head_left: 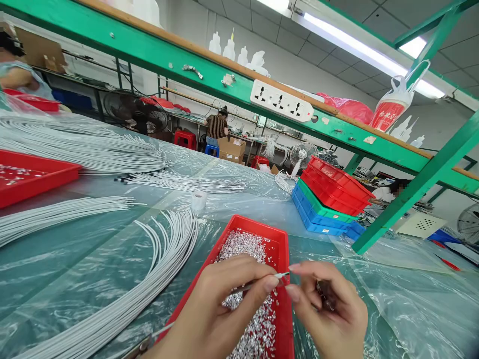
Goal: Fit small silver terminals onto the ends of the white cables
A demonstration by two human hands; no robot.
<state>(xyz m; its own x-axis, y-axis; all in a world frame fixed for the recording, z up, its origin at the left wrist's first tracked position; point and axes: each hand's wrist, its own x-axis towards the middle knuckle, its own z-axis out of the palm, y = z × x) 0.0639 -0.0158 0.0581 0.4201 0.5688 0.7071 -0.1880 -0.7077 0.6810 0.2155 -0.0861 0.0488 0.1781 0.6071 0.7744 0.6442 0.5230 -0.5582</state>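
**Threading a wire end over the red tray**

Plastic sheeting covers my workbench (75, 279), with white wire bundles (157, 269) fanned beside me. My left hand (220, 304) pinches a thin white wire (262, 281) between thumb and forefinger. My right hand (329, 309) meets its tip, fingers narrowed — on a tiny metal terminal, I judge, though it is too small to see. Both hover over the red tray (282, 249) of silver terminals (243, 249). A slip could drop the piece into the heap — lost among lookalikes.
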